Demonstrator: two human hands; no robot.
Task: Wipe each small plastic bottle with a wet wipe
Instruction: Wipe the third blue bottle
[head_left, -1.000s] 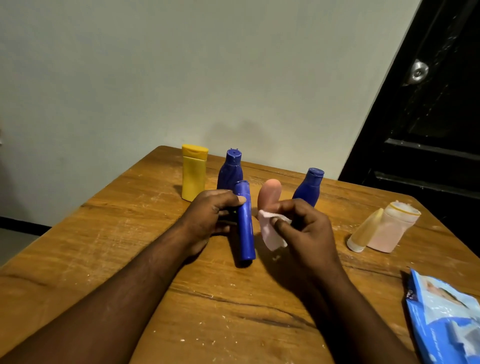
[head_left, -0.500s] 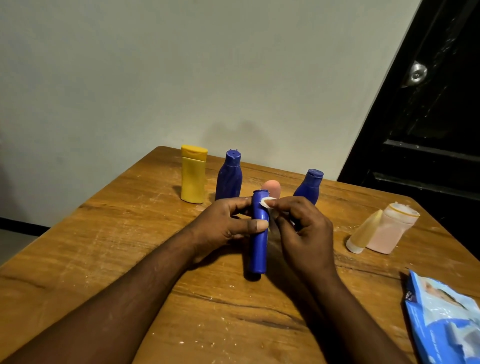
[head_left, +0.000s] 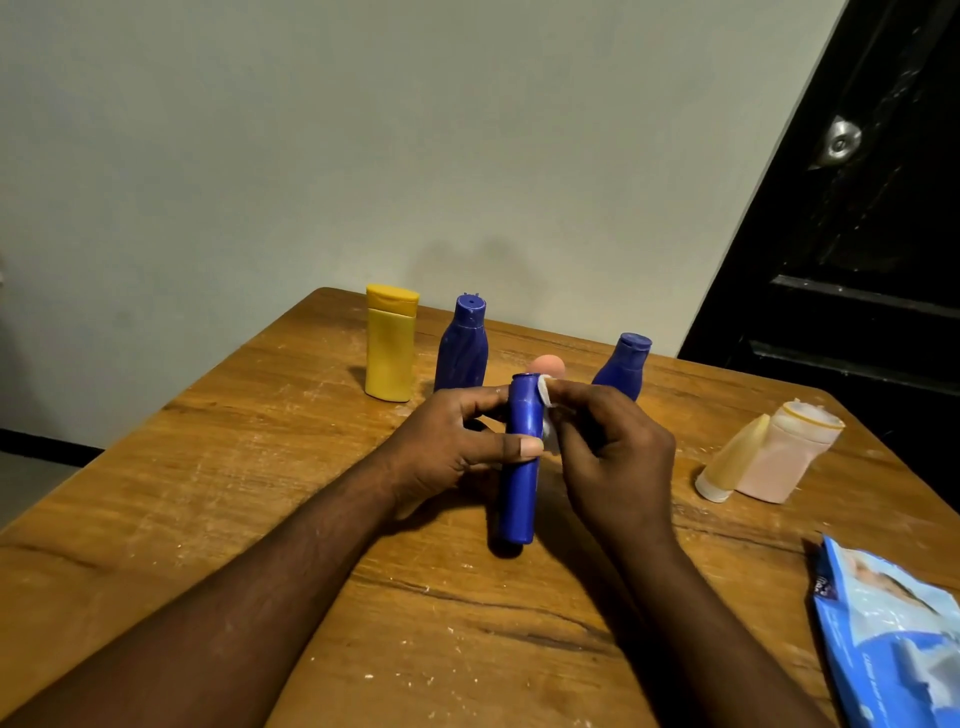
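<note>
Blue bottles (head_left: 461, 347) — yellow one (head_left: 390, 349) alongside — stand behind both hands.

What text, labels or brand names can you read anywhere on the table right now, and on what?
Blue wipes pack: printed text along its left edge, too blurred and cut off to read.
Slim blue bottle held in the left hand: no label visible.
Yellow bottle, the other bottles, wet wipe: no readable text.
</note>
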